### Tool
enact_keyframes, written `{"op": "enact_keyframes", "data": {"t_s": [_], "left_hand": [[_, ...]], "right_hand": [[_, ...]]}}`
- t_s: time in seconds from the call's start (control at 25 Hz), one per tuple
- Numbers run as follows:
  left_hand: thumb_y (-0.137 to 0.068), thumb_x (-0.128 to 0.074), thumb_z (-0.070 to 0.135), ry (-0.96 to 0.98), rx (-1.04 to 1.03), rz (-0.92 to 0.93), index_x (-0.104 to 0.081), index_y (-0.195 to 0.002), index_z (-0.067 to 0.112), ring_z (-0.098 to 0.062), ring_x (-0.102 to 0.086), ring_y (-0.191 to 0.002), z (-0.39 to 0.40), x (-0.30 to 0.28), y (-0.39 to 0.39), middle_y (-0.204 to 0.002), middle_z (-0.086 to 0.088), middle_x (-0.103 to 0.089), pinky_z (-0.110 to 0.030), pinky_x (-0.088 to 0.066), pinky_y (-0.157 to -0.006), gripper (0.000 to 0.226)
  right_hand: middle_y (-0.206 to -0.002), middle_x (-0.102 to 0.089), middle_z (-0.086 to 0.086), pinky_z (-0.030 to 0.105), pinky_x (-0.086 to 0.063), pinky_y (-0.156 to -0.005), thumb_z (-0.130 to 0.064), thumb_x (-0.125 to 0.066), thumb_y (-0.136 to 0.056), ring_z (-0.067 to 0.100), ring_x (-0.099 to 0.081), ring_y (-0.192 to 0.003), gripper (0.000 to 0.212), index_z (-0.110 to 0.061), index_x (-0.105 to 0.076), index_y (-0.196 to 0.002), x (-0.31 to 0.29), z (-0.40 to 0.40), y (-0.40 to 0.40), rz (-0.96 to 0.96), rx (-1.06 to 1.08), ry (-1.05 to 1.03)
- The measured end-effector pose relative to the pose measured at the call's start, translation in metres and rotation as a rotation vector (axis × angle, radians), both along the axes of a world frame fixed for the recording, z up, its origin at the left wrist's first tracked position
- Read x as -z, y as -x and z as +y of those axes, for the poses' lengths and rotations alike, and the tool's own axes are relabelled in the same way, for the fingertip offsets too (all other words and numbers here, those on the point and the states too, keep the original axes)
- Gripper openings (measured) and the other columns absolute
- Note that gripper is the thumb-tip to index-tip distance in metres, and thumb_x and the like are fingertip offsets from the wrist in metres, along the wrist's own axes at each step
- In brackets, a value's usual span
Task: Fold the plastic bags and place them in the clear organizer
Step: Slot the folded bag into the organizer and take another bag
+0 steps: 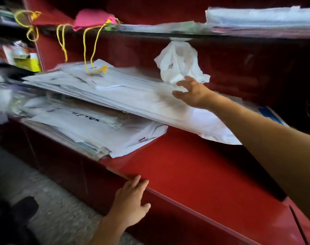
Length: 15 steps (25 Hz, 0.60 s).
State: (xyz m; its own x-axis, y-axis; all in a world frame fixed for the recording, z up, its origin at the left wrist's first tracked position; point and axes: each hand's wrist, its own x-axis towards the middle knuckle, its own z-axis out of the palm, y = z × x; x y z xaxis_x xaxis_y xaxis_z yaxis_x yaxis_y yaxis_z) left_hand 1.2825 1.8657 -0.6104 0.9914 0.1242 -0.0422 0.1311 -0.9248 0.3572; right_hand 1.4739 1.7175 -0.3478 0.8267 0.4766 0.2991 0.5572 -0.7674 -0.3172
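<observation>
A crumpled white plastic bag (pixel 179 62) hangs from the underside of the upper shelf (pixel 239 37) at the centre right. My right hand (pixel 191 92) reaches up to it, fingers spread and loosely curved, the fingertips touching the bag's lower end without closing round it. Below it lies a tilted stack of flat white plastic bags (pixel 115 92) on more white bags (pixel 97 131). My left hand (pixel 131 200) rests flat on the front edge of the red shelf (pixel 195 170). No clear organizer is in sight.
Yellow strings (pixel 90 48) dangle from a pink bag (pixel 92 18) on the upper shelf. More white sheets (pixel 260 15) lie at the top right. Clutter with a yellow box (pixel 29 63) sits at the left. A speckled grey floor (pixel 50 197) shows below.
</observation>
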Motion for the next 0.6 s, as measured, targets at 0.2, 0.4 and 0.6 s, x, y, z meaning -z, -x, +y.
{"op": "enact_keyframes", "data": {"t_s": [0.2, 0.4, 0.6], "left_hand": [[-0.093, -0.057, 0.045, 0.011, -0.002, 0.012, -0.015, -0.155, 0.035, -0.020, -0.011, -0.150, -0.002, -0.001, -0.003, -0.165, 0.009, 0.002, -0.043, -0.025, -0.116, 0.076], [-0.093, -0.057, 0.045, 0.040, 0.007, 0.025, -0.013, -0.156, 0.035, -0.017, -0.011, -0.150, -0.004, -0.001, 0.001, -0.165, 0.009, 0.005, -0.042, -0.027, -0.117, 0.077], [-0.093, -0.057, 0.045, 0.060, -0.002, 0.029, -0.011, -0.156, 0.035, -0.018, -0.012, -0.150, -0.007, -0.002, 0.001, -0.165, 0.009, 0.007, -0.043, -0.027, -0.117, 0.078]], "right_hand": [[-0.158, -0.031, 0.002, 0.035, -0.030, -0.117, -0.036, -0.054, -0.099, 0.021, -0.033, -0.143, 0.059, -0.013, -0.036, -0.150, 0.007, -0.003, 0.000, 0.102, -0.060, -0.250], [-0.163, -0.015, 0.001, 0.024, -0.028, -0.108, -0.029, -0.056, -0.099, 0.021, -0.029, -0.145, 0.041, -0.023, -0.052, -0.139, 0.007, -0.001, 0.000, 0.090, -0.081, -0.219], [-0.165, -0.009, -0.005, 0.046, -0.021, -0.119, -0.038, -0.053, -0.098, 0.024, -0.018, -0.149, 0.033, -0.028, -0.061, -0.130, 0.006, 0.011, -0.002, -0.016, -0.058, -0.118]]}}
